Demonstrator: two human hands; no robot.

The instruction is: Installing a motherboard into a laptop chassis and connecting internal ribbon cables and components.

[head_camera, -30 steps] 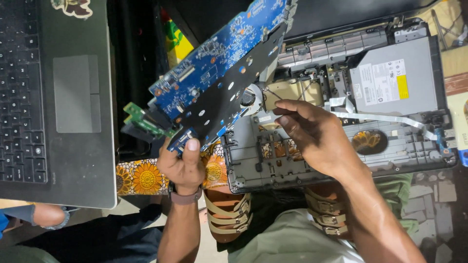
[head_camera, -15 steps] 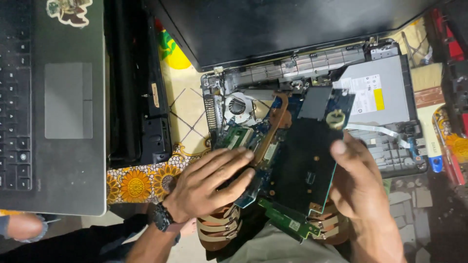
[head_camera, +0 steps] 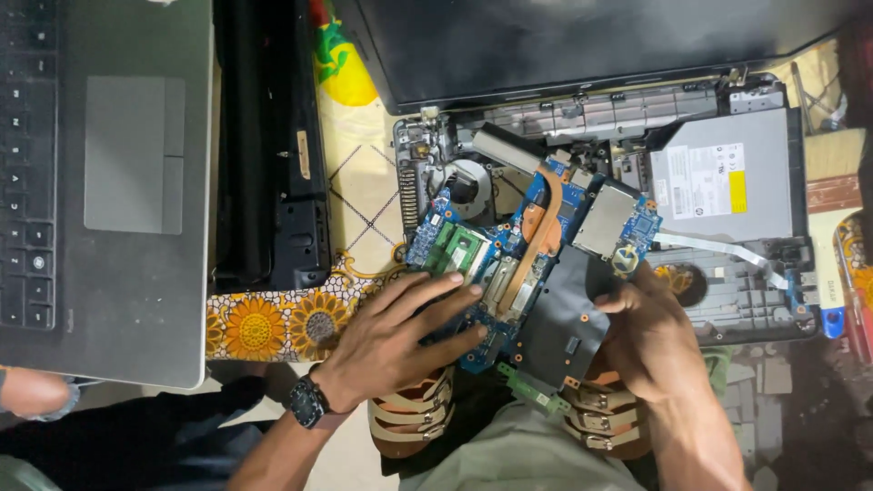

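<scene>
A blue laptop motherboard (head_camera: 509, 245) with a copper heat pipe, a green memory stick and a black insulating sheet lies tilted over the open laptop base (head_camera: 727, 300). My left hand (head_camera: 400, 332) rests flat with fingers spread on the board's lower left part. My right hand (head_camera: 650, 332) grips the board's lower right edge at the black sheet, thumb near a round coin cell. A silver optical drive (head_camera: 727, 177) sits in the base's right half, and the fan (head_camera: 468, 182) shows at upper left.
A grey laptop (head_camera: 118, 182) with keyboard and touchpad lies at left. A black laptop shell (head_camera: 268, 155) stands beside it on a sunflower-patterned cloth (head_camera: 273, 318). A dark lid (head_camera: 582, 36) is at top. My sandalled feet (head_camera: 418, 418) are below the board.
The motherboard, held upright a second ago, has been turned down flat onto the base. My left hand went from gripping its edge to pressing on top; my right hand now holds its right edge.
</scene>
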